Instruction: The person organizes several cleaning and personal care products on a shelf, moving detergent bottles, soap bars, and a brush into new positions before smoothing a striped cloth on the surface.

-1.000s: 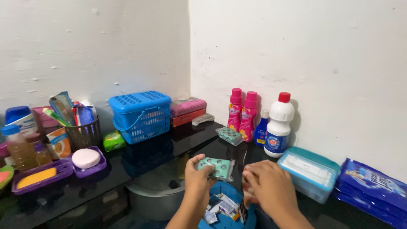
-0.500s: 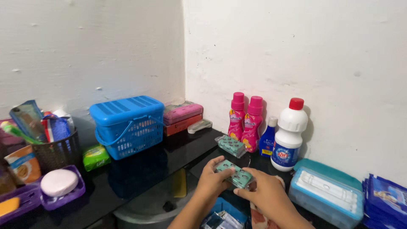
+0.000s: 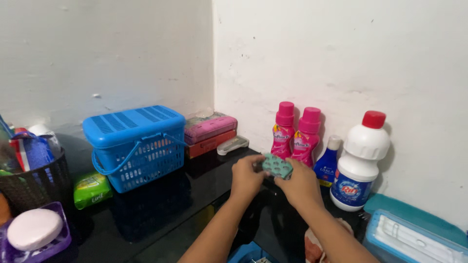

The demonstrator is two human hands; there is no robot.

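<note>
My left hand (image 3: pixel 247 177) and my right hand (image 3: pixel 299 184) both grip a small teal packet (image 3: pixel 277 166) with a dotted pattern, held above the black counter (image 3: pixel 195 185) just in front of two pink bottles (image 3: pixel 296 136). The packet that lay by the pink bottles earlier is hidden behind my hands. Both forearms reach up from the bottom edge of the view.
A blue lidded basket (image 3: pixel 131 146) stands to the left, with pink and orange cases (image 3: pixel 210 132) in the corner. A white bottle with a red cap (image 3: pixel 360 160) and a small blue bottle (image 3: pixel 327 163) stand right. A teal box (image 3: pixel 414 234), green packet (image 3: pixel 90 189), black basket (image 3: pixel 34 182) and soap dish (image 3: pixel 34 233) are around.
Both hands carried the teal packet forward and up, from near the counter's front to just before the pink bottles. The view shifted right and closer to the wall.
</note>
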